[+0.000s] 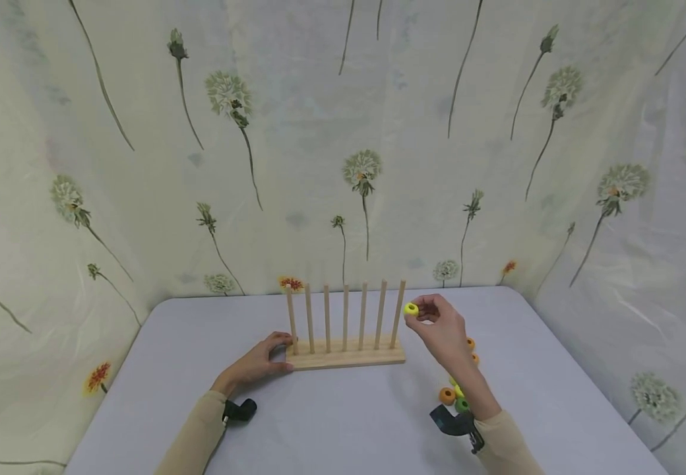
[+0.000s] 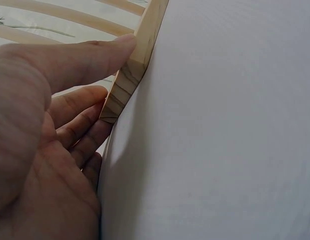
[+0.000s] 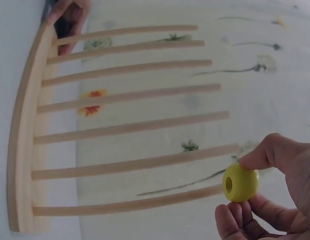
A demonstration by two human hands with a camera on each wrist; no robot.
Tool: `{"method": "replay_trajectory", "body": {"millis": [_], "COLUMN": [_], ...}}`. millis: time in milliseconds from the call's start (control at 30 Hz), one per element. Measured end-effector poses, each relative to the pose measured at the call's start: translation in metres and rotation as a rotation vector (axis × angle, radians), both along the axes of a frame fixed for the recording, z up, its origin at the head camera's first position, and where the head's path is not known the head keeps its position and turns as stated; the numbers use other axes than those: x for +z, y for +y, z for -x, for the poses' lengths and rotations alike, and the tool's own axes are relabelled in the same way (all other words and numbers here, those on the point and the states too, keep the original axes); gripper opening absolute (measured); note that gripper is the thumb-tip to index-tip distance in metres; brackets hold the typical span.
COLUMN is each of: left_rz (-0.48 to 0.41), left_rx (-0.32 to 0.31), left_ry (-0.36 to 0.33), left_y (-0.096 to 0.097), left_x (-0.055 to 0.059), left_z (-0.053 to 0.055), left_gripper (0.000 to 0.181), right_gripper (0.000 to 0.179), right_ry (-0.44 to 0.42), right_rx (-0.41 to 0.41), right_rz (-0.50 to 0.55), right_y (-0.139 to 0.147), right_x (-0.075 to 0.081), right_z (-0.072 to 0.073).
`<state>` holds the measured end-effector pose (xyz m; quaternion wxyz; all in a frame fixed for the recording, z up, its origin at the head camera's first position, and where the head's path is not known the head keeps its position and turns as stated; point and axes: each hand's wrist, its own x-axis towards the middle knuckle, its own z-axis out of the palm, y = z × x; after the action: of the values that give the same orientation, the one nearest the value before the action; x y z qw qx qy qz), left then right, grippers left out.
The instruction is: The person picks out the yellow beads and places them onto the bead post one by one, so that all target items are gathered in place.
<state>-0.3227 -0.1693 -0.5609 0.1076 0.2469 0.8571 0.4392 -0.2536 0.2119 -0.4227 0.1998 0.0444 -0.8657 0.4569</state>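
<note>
A wooden peg stand [image 1: 349, 358] with a row of several upright pegs stands on the table. My left hand [image 1: 258, 361] holds its left end, the thumb on the front edge of the base and the fingers [image 2: 77, 102] around the end and behind. Between thumb and fingertips, my right hand [image 1: 442, 330] pinches a yellow bead [image 3: 240, 183] with a round hole. In the head view this bead is just right of the rightmost peg [image 1: 399, 313]. The right wrist view shows it beside that peg's tip; whether they touch I cannot tell. All the pegs are bare.
Under and beyond my right forearm lie loose beads: an orange bead [image 1: 446, 396], a green bead [image 1: 462, 404] and several more, partly hidden by the arm. A pale cloth covers the table [image 1: 343, 429]. Behind it hangs a curtain [image 1: 295, 132] with a dandelion print.
</note>
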Motion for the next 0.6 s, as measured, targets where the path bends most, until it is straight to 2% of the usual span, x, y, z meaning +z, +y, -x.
{"method": "replay_trajectory", "body": {"millis": [133, 300, 600], "left_rz": [0.0, -0.005, -0.02], "left_rx": [0.006, 0.016, 0.025], "left_ry": [-0.011, -0.023, -0.042], "left_y": [-0.001, -0.001, 0.0], "left_x": [0.0, 0.001, 0.002], "left_z": [0.0, -0.001, -0.002], "left_gripper": [0.069, 0.068, 0.069], "right_gripper": [0.029, 0.028, 0.026], "right_ry": [0.011, 0.045, 0.094], "right_rx": [-0.044, -0.057, -0.08], "right_rz": [0.022, 0.049, 0.089], "right_y": [-0.012, -0.025, -0.04], "right_x": [0.014, 0.029, 0.04], "right_z": [0.002, 0.004, 0.013]}}
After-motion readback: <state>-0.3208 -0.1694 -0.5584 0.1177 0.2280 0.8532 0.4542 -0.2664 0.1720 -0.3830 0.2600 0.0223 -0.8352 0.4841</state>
